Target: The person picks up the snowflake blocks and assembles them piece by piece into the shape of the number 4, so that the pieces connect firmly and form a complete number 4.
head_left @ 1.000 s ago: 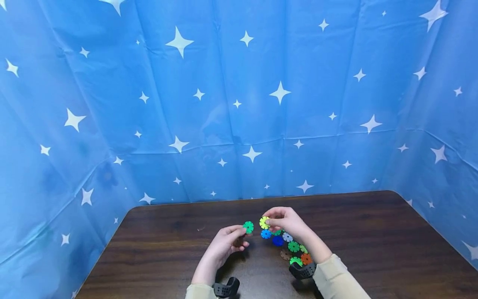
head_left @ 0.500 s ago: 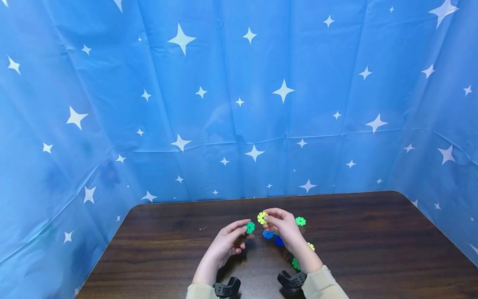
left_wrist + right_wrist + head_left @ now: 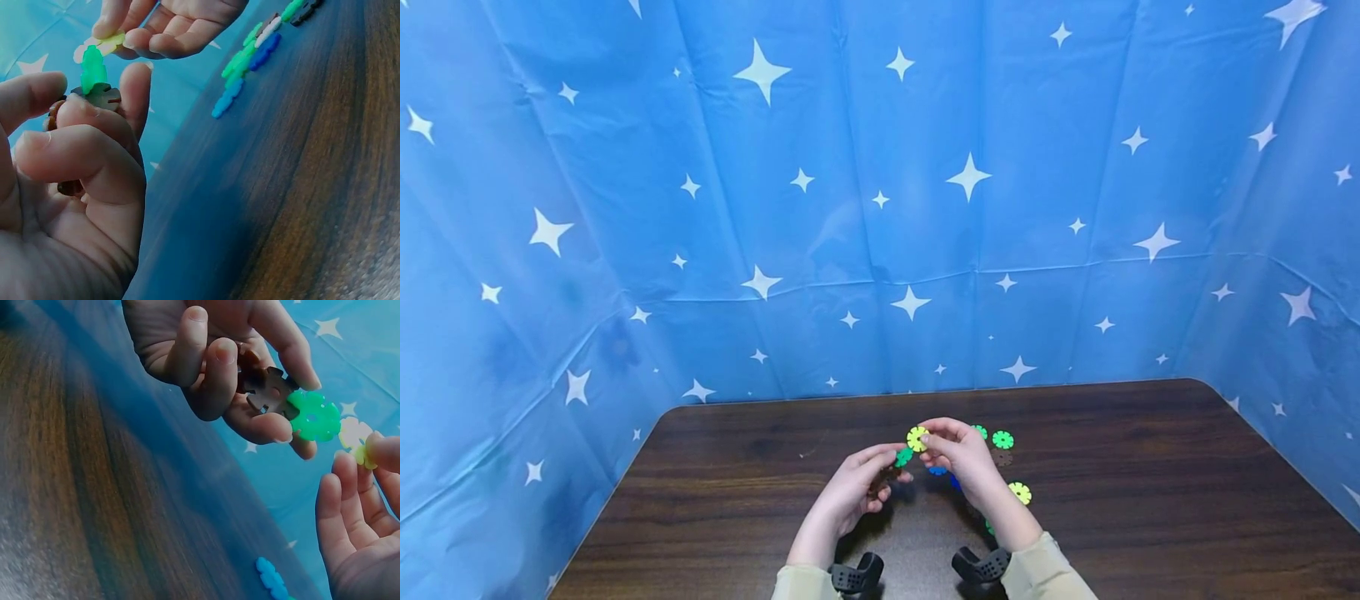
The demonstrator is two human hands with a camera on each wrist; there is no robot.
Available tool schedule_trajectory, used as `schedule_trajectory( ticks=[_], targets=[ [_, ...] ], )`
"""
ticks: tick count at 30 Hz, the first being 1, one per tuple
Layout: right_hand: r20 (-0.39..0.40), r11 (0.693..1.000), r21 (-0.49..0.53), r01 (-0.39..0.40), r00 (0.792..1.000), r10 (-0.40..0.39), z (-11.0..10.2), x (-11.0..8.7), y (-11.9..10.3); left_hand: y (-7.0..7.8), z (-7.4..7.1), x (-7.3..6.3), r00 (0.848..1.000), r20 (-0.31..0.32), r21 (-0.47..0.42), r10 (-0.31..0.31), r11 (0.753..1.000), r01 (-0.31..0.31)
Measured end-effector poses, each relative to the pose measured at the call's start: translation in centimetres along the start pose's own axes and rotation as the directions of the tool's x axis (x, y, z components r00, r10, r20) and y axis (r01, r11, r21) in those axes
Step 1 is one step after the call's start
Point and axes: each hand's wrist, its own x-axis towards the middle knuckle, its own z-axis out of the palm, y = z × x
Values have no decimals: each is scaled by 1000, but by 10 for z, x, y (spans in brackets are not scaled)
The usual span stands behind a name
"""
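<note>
My left hand (image 3: 850, 487) holds a short chain of notched interlocking discs. A green disc (image 3: 315, 417) stands at its outer end, joined to a brown disc (image 3: 272, 394) among the fingers. More brown plastic shows deeper in the hand, partly hidden by the fingers. Between thumb and fingers, my right hand (image 3: 962, 457) pinches a yellow disc (image 3: 917, 438). Its rim meets the edge of the green disc, at an angle to it in the left wrist view. Whether their notches are engaged I cannot tell. Both hands are raised above the table.
Several loose discs lie on the dark wooden table (image 3: 737, 500) beneath and beside the right forearm, among them a green disc (image 3: 1003, 439), a yellow disc (image 3: 1019, 492) and a blue disc (image 3: 227, 98). A blue starry curtain (image 3: 880, 250) hangs behind the table.
My right hand has moved left with the yellow disc, closing the gap to the green disc. The left hand has shifted only slightly. Discs at the right have come out from behind the right hand.
</note>
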Motion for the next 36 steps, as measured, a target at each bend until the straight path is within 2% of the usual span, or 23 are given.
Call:
schedule_trajectory(
  ticks=[10,21,29,36],
  targets=[
    [0,1000,-6,-13,1000,13,2,0,2,1,2,-1,1000,0,-17,7,1000,-7],
    [-44,1000,-9,-14,999,13,5,-2,0,1,1,1,999,16,24,37,999,-37],
    [-21,1000,-3,-6,1000,6,6,-1,5,1,1,2,999,15,26,44,999,-45],
    [-31,1000,18,-2,1000,3,7,0,8,3,1,1,996,41,-5,83,997,-83]
  ],
)
